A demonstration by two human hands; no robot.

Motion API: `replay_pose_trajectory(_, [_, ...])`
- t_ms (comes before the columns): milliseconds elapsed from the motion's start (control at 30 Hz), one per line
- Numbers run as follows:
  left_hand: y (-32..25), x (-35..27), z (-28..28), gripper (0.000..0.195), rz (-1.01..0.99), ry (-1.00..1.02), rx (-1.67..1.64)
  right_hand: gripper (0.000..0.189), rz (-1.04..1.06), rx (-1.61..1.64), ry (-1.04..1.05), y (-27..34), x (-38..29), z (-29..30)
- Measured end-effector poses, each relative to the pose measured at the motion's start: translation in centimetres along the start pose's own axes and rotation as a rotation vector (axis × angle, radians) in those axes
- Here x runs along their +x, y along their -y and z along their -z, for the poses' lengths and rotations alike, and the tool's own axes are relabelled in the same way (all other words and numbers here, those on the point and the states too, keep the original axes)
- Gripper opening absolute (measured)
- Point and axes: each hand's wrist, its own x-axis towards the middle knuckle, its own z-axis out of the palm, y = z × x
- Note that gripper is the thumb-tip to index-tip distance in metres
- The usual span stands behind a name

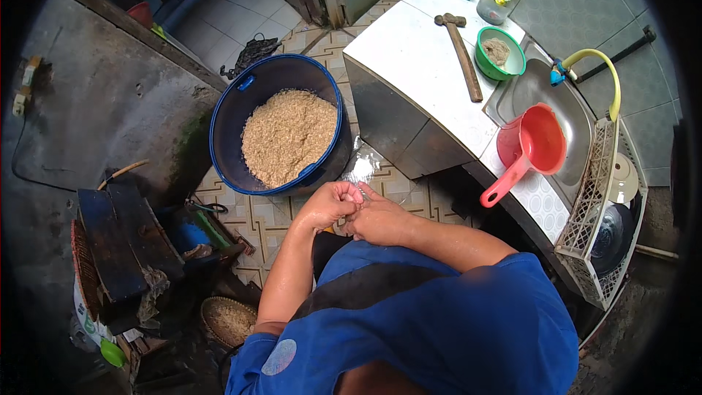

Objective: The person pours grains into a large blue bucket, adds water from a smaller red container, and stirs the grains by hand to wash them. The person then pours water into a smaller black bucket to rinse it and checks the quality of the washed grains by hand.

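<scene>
My left hand (330, 207) and my right hand (379, 221) meet in front of my waist, fingers drawn together. Between the fingertips is a bit of clear, twisted-looking material, apparently part of the shiny clear plastic sheet or bag (364, 160) seen just beyond them. The fingers hide most of the grip. Past my left hand stands a large blue plastic drum (343, 145), open at the top. Pale, coarse, flaky material like moist grain or bran (290, 137) lies inside it. Both forearms look wet and speckled.
On the tiled counter (406, 38) at right lie a ball-peen hammer (462, 55), a green bowl (496, 71) with pale paste and a red dipper (515, 148) by the steel sink (570, 148). A dish rack (589, 214) stands nearby. A woven basket (205, 315) sits lower left.
</scene>
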Motion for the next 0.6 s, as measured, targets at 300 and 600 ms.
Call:
replay_pose_trajectory(300, [-0.5, -0.1, 0.0, 0.015, 0.021, -0.030, 0.036, 0.023, 0.057, 0.005, -0.180, -0.9, -0.1, -1.4])
replay_pose_trajectory(600, [1.1, 0.6, 3.6, 0.010, -0.166, -0.477, -0.105, 0.031, -0.130, 0.213, -0.179, -4.7, -1.1, -3.6])
